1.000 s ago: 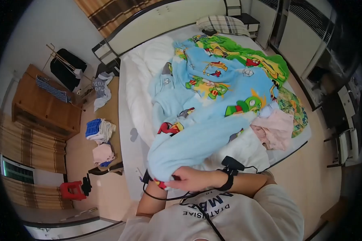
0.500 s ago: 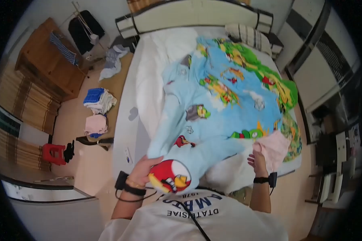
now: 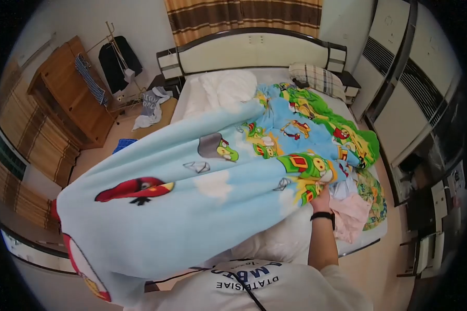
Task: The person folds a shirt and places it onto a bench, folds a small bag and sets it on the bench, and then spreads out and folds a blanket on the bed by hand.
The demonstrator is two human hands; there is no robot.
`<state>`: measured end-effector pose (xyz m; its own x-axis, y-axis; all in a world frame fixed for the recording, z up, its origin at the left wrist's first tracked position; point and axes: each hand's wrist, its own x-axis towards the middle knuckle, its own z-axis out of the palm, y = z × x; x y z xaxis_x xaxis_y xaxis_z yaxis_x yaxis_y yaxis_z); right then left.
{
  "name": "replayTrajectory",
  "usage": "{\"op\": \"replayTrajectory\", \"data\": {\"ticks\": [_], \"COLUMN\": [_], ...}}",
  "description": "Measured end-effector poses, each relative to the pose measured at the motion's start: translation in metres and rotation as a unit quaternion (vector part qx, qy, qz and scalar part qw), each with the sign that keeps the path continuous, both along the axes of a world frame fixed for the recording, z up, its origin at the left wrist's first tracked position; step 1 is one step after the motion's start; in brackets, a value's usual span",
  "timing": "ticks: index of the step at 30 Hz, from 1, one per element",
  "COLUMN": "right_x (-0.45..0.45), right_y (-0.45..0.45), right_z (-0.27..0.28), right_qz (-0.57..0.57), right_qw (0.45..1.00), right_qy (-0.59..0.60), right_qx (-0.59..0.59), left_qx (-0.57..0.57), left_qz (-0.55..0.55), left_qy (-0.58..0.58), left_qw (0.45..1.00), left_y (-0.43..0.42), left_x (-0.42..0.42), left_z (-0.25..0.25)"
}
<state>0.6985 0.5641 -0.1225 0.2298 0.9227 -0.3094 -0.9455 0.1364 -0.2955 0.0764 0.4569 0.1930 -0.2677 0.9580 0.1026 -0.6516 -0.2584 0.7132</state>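
A light-blue cartoon-print blanket (image 3: 218, 181) stretches over the bed and up toward me. Its left part is raised and spread wide, hanging off the bed's left side. Behind that raised part my left hand and most of the left arm are hidden. My right hand (image 3: 321, 196) is at the blanket's near right edge, where folds gather around the fingers; they are partly covered but appear closed on the cloth. Just right of that wrist lies a pink cloth (image 3: 352, 212). White bedding (image 3: 280, 238) shows beneath the blanket in front of my body.
A plaid pillow (image 3: 316, 80) rests by the headboard (image 3: 254, 52). White bedding (image 3: 228, 85) is heaped at the bed's upper left. Left of the bed are a wooden cabinet (image 3: 67, 98), a clothes rack (image 3: 117, 54) and grey clothing (image 3: 153, 106). A wardrobe (image 3: 394, 67) stands at right.
The blanket's left part has been lifted and spread out to the left, covering my left hand. My right hand has moved from beside the pink cloth onto the blanket's edge. The view has tilted up.
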Motion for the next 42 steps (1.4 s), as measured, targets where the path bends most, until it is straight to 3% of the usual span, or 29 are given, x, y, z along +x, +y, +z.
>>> {"op": "replayTrajectory", "data": {"ticks": [1, 4, 5, 7, 10, 12, 14, 15, 18, 19, 21, 22, 25, 26, 28, 30, 31, 33, 36, 38, 40, 42], "right_x": [-0.004, 0.011, 0.01, 0.021, 0.086, 0.068, 0.028, 0.005, -0.043, -0.045, -0.05, -0.05, -0.053, -0.046, -0.035, -0.025, -0.034, -0.06, -0.139, -0.199, -0.235, -0.264], "right_y": [0.006, 0.005, -0.004, -0.038, -0.091, -0.125, -0.161, -0.176, -0.199, -0.194, -0.181, -0.171, -0.135, -0.127, -0.111, -0.102, -0.103, -0.102, -0.107, -0.104, -0.105, -0.095], "right_z": [0.007, 0.022, 0.069, 0.138, 0.213, 0.281, 0.33, 0.336, 0.351, 0.354, 0.343, 0.333, 0.286, 0.257, 0.16, 0.08, 0.077, 0.096, 0.127, 0.168, 0.182, 0.186], "right_qz": [-0.011, -0.08, -0.112, -0.149, -0.044, -0.198, -0.271, -0.333, -0.367, -0.358, -0.328, -0.3, -0.257, -0.221, -0.137, -0.03, 0.106, 0.353, 0.144, 0.218, 0.324, 0.238], "right_qw": [1.0, 0.979, 0.97, 0.957, 0.928, 0.93, 0.903, 0.835, 0.754, 0.763, 0.767, 0.779, 0.74, 0.712, 0.678, 0.622, 0.529, 0.285, 0.361, 0.514, 0.614, 0.642], "right_qy": [-0.002, -0.186, -0.204, -0.247, -0.343, -0.309, -0.332, -0.436, -0.544, -0.538, -0.551, -0.55, -0.607, -0.634, -0.694, -0.763, -0.811, -0.84, -0.917, -0.829, -0.719, -0.71], "right_qx": [-0.026, -0.021, -0.067, -0.005, 0.141, 0.013, 0.015, 0.036, 0.02, 0.03, 0.038, 0.008, -0.133, -0.206, -0.199, -0.176, -0.226, -0.298, -0.095, 0.044, 0.044, 0.168], "left_qx": [-0.01, -0.048, -0.061, -0.089, -0.134, -0.168, -0.192, -0.187, -0.077, -0.094, -0.111, -0.119, -0.174, -0.188, -0.167, -0.164, -0.174, -0.195, -0.198, -0.186, -0.159, -0.122], "left_qz": [0.017, 0.048, 0.051, 0.059, 0.049, 0.037, 0.016, 0.001, -0.103, -0.095, -0.109, -0.113, -0.132, -0.145, -0.184, -0.242, -0.239, -0.248, -0.285, -0.315, -0.344, -0.386], "left_qy": [0.001, -0.005, -0.007, -0.018, -0.036, -0.049, -0.076, -0.104, -0.269, -0.221, -0.138, -0.096, -0.091, -0.073, -0.039, -0.03, -0.014, -0.022, -0.043, -0.061, -0.096, -0.108], "left_qw": [1.0, 0.998, 0.997, 0.994, 0.989, 0.984, 0.978, 0.977, 0.954, 0.966, 0.978, 0.982, 0.972, 0.969, 0.968, 0.956, 0.955, 0.949, 0.937, 0.929, 0.92, 0.908], "left_y": [0.002, 0.01, 0.013, 0.016, 0.024, 0.032, 0.039, 0.042, 0.045, 0.052, 0.052, 0.051, 0.049, 0.046, 0.046, 0.048, 0.047, 0.052, 0.059, 0.063, 0.065, 0.067], "left_x": [-0.008, -0.031, -0.033, -0.039, -0.033, -0.019, -0.004, 0.0, -0.031, -0.044, -0.034, -0.024, 0.026, 0.042, 0.041, 0.067, 0.084, 0.112, 0.128, 0.146, 0.166, 0.18], "left_z": [0.0, -0.006, -0.012, -0.022, -0.033, -0.034, -0.032, -0.035, -0.079, -0.103, -0.112, -0.109, -0.079, -0.071, -0.102, -0.096, -0.084, -0.074, -0.089, -0.088, -0.083, -0.087]}}
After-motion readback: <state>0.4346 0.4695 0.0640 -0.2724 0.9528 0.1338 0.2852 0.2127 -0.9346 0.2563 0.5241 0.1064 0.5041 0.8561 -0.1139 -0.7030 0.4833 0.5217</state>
